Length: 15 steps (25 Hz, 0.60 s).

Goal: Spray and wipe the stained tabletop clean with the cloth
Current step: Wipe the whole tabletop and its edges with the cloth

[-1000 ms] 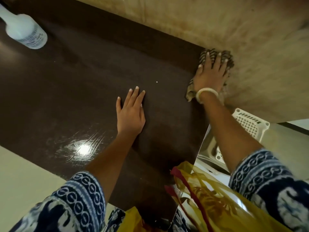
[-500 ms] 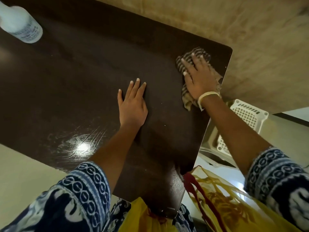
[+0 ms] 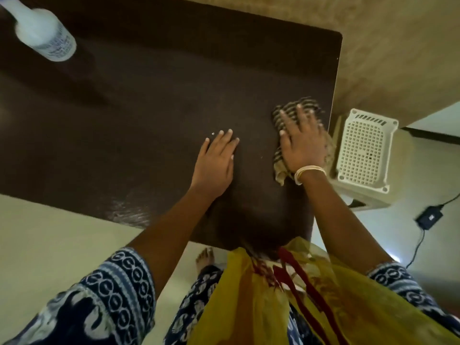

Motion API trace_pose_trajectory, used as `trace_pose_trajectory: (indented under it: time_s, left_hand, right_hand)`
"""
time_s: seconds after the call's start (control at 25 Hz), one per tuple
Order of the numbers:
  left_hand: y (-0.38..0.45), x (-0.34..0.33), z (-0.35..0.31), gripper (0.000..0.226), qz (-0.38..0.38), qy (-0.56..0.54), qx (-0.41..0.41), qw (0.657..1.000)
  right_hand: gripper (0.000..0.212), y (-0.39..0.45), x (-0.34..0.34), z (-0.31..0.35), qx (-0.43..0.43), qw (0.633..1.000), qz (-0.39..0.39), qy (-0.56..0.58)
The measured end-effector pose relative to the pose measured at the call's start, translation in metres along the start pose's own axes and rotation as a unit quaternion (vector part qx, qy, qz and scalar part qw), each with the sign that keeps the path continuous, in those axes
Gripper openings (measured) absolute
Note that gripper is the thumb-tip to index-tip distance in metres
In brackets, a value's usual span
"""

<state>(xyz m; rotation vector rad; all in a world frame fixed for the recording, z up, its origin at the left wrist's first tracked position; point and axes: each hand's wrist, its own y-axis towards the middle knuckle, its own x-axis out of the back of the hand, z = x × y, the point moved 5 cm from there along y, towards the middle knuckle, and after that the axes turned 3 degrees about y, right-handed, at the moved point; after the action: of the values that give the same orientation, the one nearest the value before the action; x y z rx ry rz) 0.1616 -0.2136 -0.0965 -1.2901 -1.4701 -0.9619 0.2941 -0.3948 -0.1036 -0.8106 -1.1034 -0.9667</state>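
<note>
- Head view looks straight down on a dark brown counter (image 3: 139,115) that fills the upper and middle left of the frame, its right edge running down the right-centre.
- The right hand (image 3: 302,145) lies palm-down on a striped cloth (image 3: 290,115) near the counter's right edge, fingers spread and straight, pressing the fabric flat rather than bunching it; pale bangles (image 3: 310,173) circle the wrist.
- The cloth shows beyond the fingertips toward the top of the frame and again below the palm, where a beige corner sticks out by the wrist.
- The left hand (image 3: 215,161) rests flat on the bare counter just left of the cloth, fingers straight and close together, holding nothing.
- A small white speck (image 3: 213,133) sits on the surface beside the left fingertips.
- A streaky, shiny patch (image 3: 129,210) marks the counter near its lower edge, lower left of the left hand.
- A white spray bottle (image 3: 46,37) stands in the upper left corner of the frame, well apart from both hands.
- Off the counter at right, a white perforated plastic stool or basket (image 3: 364,148) stands on the pale floor (image 3: 49,235), with a black adapter and cable (image 3: 430,216) further right.
- Patterned blue sleeves and a yellow scarf (image 3: 261,295) fill the bottom of the frame.
</note>
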Motion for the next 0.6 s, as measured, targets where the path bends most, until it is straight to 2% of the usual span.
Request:
trace_pose_trajectory:
  time_s: [0.08,0.12,0.2,0.28,0.4,0.48,0.6]
  left_hand:
    - [-0.036,0.002,0.012,0.045,0.021,0.008,-0.038,0.999]
    - [-0.049,0.004,0.020,0.045,0.026,0.010,-0.050,0.998]
    - [-0.072,0.010,0.038,0.044,0.028,0.014,-0.062,0.998]
    - [-0.095,0.016,0.060,0.042,0.016,0.006,-0.052,0.999]
    - [-0.126,0.022,0.086,0.042,0.022,0.011,-0.046,0.999]
    - [-0.141,0.020,0.092,0.048,0.063,0.038,-0.049,0.996]
    - [-0.146,0.018,0.091,0.052,0.089,0.056,-0.028,0.994]
  right_hand:
    - [0.053,-0.029,-0.003,0.014,-0.124,0.991,-0.035,0.027]
    - [0.053,-0.046,-0.008,0.033,-0.133,0.990,-0.039,0.028]
    - [0.053,-0.081,-0.026,0.089,-0.052,0.998,-0.015,0.026]
    - [0.053,-0.121,-0.049,0.146,0.085,0.996,0.037,0.000]
    - [0.053,-0.149,-0.056,0.159,0.200,0.975,0.090,-0.016]
    - [0.054,-0.155,-0.039,0.120,0.152,0.985,0.079,-0.021]
    - [0.054,-0.184,-0.015,0.045,-0.053,0.998,0.030,-0.020]
